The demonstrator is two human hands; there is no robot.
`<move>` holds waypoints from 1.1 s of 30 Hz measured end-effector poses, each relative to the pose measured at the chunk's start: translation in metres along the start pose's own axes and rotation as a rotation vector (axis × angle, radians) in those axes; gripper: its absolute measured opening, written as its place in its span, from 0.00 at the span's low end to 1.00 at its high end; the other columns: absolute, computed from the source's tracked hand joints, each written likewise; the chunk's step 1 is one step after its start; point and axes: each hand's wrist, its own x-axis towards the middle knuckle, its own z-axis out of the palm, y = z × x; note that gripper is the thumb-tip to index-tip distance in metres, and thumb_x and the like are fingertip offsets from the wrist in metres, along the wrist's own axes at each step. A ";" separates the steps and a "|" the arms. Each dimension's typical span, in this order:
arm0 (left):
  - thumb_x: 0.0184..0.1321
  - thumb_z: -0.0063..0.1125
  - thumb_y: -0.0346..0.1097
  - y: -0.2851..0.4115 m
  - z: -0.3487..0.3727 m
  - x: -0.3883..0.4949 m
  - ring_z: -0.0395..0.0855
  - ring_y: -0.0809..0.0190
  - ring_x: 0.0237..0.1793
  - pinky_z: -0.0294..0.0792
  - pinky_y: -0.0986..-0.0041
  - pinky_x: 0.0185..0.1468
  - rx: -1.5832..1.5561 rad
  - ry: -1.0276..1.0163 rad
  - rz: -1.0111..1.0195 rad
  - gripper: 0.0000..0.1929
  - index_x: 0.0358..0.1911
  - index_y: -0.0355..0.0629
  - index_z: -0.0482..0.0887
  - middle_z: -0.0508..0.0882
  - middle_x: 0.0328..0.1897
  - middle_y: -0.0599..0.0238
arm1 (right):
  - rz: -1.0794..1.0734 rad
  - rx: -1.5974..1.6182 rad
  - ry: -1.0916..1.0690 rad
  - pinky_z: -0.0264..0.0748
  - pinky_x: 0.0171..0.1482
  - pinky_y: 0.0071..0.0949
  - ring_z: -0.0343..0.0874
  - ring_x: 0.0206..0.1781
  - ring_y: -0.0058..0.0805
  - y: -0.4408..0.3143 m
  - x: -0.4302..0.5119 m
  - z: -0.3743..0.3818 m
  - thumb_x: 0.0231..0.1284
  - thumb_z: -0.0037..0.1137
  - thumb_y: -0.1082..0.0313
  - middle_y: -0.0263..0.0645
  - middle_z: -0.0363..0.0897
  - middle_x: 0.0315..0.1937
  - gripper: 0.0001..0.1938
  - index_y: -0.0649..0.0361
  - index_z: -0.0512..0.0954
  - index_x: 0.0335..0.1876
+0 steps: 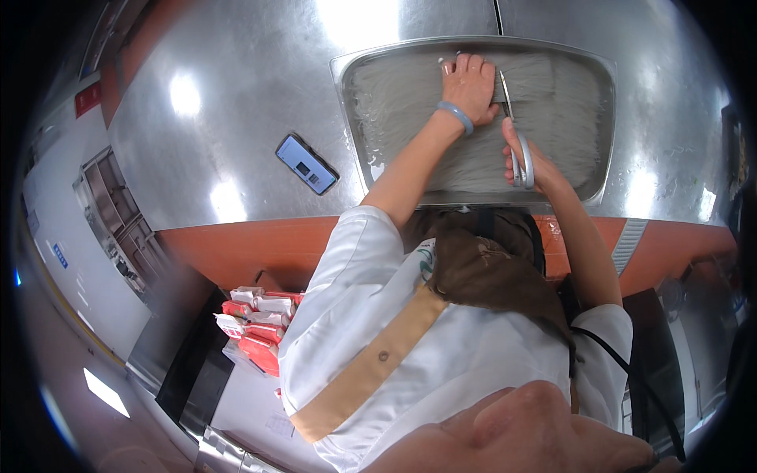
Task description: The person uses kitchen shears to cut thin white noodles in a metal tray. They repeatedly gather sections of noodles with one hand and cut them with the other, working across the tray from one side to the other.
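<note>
A rectangular stainless steel tray holds a broad layer of translucent, wet glass noodles. My left hand, with a pale blue bangle at its wrist, rests on the noodles near the tray's far side, fingers bent and pointing away from me. Just right of it, my right hand grips the grey handles of metal scissors. Their blades point to the far side and lie at the noodles beside my left hand; whether they touch the noodles is hard to tell.
The tray stands on a stainless steel worktop. A smartphone with a lit screen lies left of the tray. Red and white packets are piled in a container below and left of the worktop, behind my left arm.
</note>
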 end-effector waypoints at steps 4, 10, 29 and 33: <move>0.38 0.75 0.53 -0.003 -0.007 -0.002 0.71 0.47 0.58 0.62 0.49 0.60 0.097 0.048 -0.021 0.38 0.53 0.39 0.76 0.76 0.53 0.55 | -0.009 -0.021 -0.026 0.75 0.26 0.22 0.72 0.23 0.21 0.000 -0.001 -0.003 0.46 0.42 0.11 0.30 0.66 0.24 0.48 0.61 0.69 0.39; 0.37 0.77 0.50 -0.007 -0.002 0.001 0.70 0.49 0.59 0.61 0.51 0.63 0.060 -0.107 -0.010 0.35 0.50 0.41 0.78 0.76 0.54 0.55 | 0.001 -0.032 -0.024 0.73 0.25 0.21 0.72 0.23 0.20 -0.005 -0.003 -0.002 0.48 0.42 0.12 0.29 0.66 0.24 0.46 0.60 0.69 0.38; 0.39 0.77 0.47 -0.010 -0.001 -0.004 0.72 0.49 0.57 0.63 0.52 0.60 -0.005 -0.019 0.037 0.33 0.49 0.42 0.76 0.76 0.53 0.56 | -0.012 -0.021 -0.029 0.75 0.26 0.21 0.73 0.23 0.20 0.002 -0.007 0.003 0.48 0.43 0.12 0.29 0.68 0.23 0.48 0.63 0.70 0.43; 0.39 0.77 0.47 -0.011 0.002 -0.006 0.71 0.49 0.58 0.63 0.52 0.61 -0.014 -0.028 0.031 0.33 0.50 0.41 0.76 0.76 0.52 0.56 | -0.003 0.001 -0.015 0.75 0.26 0.22 0.73 0.23 0.20 0.001 -0.007 0.006 0.48 0.43 0.12 0.29 0.68 0.23 0.48 0.63 0.70 0.43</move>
